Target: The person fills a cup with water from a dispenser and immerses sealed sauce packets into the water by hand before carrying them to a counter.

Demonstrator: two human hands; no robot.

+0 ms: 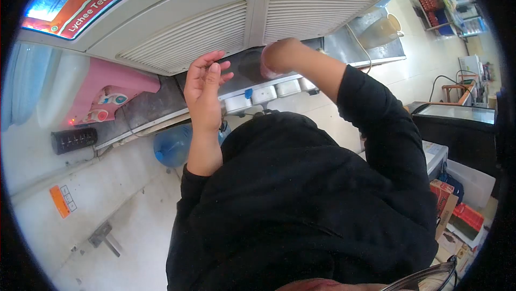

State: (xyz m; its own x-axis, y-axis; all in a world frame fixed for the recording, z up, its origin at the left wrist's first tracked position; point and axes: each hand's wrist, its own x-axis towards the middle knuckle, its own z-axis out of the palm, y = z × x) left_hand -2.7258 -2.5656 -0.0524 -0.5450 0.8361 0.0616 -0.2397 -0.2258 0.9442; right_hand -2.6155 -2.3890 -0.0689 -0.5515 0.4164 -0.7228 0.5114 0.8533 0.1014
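My left hand (203,84) is raised above the near side of the counter, palm turned inward, its fingers loosely curled, apart and holding nothing. Over the dark counter top (244,64), my right hand (283,56) is bent down in front of the drink dispenser (309,17). A pinkish thing (265,68) shows at its edge, partly covered; its kind is not clear. The fingers of that hand are turned away from me. Just below, a row of small white containers (263,95) runs along the counter's front edge, with a blue clip (248,93) on one.
A pink-and-white water dispenser (110,92) stands on the left, with a dark power strip (74,140) near it. Under the counter sits a blue water bottle (172,145). A see-through pitcher (382,32) stands at the right end. Boxes (442,199) are stacked behind on the right.
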